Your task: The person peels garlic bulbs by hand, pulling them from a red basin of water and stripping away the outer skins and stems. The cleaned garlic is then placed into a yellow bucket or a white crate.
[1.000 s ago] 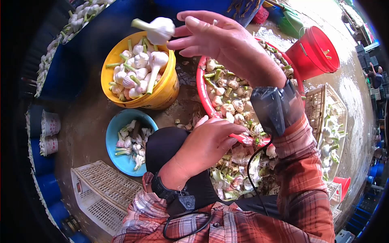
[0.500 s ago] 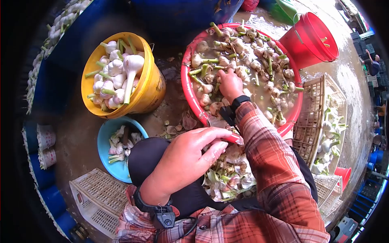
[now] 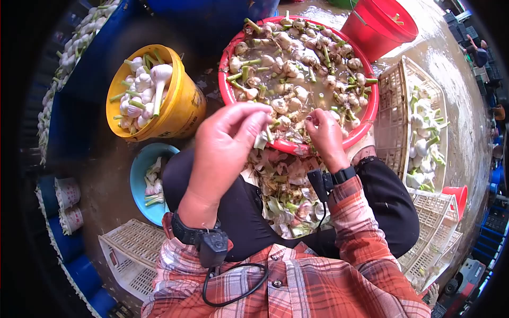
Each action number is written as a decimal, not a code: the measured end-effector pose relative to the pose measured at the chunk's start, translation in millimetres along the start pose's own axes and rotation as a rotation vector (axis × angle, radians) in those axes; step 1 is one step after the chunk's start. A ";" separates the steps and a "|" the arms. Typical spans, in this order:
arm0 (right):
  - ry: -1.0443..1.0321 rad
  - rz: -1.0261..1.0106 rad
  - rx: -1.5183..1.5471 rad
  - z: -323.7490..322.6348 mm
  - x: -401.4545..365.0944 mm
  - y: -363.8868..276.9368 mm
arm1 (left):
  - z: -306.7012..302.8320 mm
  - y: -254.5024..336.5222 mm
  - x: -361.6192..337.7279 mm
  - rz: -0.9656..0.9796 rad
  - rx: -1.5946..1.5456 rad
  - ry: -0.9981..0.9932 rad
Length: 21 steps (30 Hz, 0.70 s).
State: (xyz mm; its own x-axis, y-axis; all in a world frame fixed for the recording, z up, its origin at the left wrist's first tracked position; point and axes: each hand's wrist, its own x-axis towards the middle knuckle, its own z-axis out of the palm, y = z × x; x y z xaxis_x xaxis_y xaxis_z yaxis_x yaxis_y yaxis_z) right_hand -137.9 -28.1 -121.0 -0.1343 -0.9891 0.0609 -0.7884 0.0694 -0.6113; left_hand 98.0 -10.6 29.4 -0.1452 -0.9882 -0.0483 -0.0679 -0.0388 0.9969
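My left hand [image 3: 225, 148] is raised over the near left rim of a red tub [image 3: 374, 114], thumb and fingers brought together. A pale, greenish scrap [image 3: 260, 140] shows just below its thumb; whether the hand holds it is unclear. Over the tub's near edge, my right hand [image 3: 326, 136] has its fingertips curled in a pinch, and what is between them is too small to tell. Unpeeled garlic bulbs [image 3: 290, 69] with stems lie in the tub's muddy water. Peelings [image 3: 289, 196] are heaped between my legs.
On the left stand a yellow bucket of cleaned garlic [image 3: 185, 103] and a blue basin [image 3: 139, 175] with some bulbs. A red bucket [image 3: 371, 32] is behind the tub. Plastic crates [image 3: 389, 106] stand at the right, another [image 3: 132, 244] at lower left.
My right hand has come back from the middle of the tub to its near edge. My left hand has risen to the rim. The view has shifted.
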 end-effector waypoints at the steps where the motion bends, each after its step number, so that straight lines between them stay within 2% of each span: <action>1: -0.005 -0.032 -0.208 0.0 -7.5 5.0 | -4.1 5.6 -2.3 0.037 -0.099 0.065; 3: -0.010 -0.007 -0.358 -2.9 -16.9 -2.8 | -9.6 14.6 -9.6 0.129 -0.200 0.211; 6: 0.087 -0.239 0.016 19.9 -13.9 -29.0 | -4.3 27.8 -21.7 0.112 -0.264 0.225; 7: -0.051 -0.208 0.105 26.0 -14.1 -47.3 | -2.6 27.9 -22.3 0.112 -0.260 0.222; 9: -0.305 -0.155 -0.045 48.3 -25.3 -73.0 | -0.5 23.6 -19.3 0.091 -0.201 0.141; 11: -0.214 -0.304 -0.246 89.1 -39.5 -58.4 | -6.7 11.6 -12.4 0.080 -0.195 0.128; 13: -0.111 -0.306 -0.057 88.2 -36.0 -48.4 | -14.9 4.5 -4.7 0.017 -0.276 0.149; 15: -0.322 -0.288 0.188 64.9 -42.1 -33.8 | -18.3 1.1 -2.6 -0.008 -0.306 0.145; 17: -0.796 -0.367 0.366 32.2 -49.4 -21.9 | -16.3 -0.5 3.2 -0.021 -0.313 0.074; 18: -0.955 -0.250 0.228 13.6 -41.1 -23.2 | -13.8 -0.9 6.4 -0.028 -0.323 0.071; 19: -0.875 -0.133 0.208 4.8 -29.8 -21.8 | -10.4 -0.5 9.1 -0.042 -0.324 0.048; 21: -0.312 -0.072 -0.068 7.8 -16.4 -22.2 | -4.8 -0.3 13.5 -0.068 -0.336 0.010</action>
State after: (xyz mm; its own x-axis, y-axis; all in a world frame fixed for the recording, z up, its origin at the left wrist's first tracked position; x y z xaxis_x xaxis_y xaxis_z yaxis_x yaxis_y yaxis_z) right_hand -113.6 -14.4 -114.5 0.1054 -0.9831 -0.1495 -0.8287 -0.0037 -0.5597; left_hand 100.8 -24.6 28.8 -0.1419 -0.9830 -0.1164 0.2516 -0.1496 0.9562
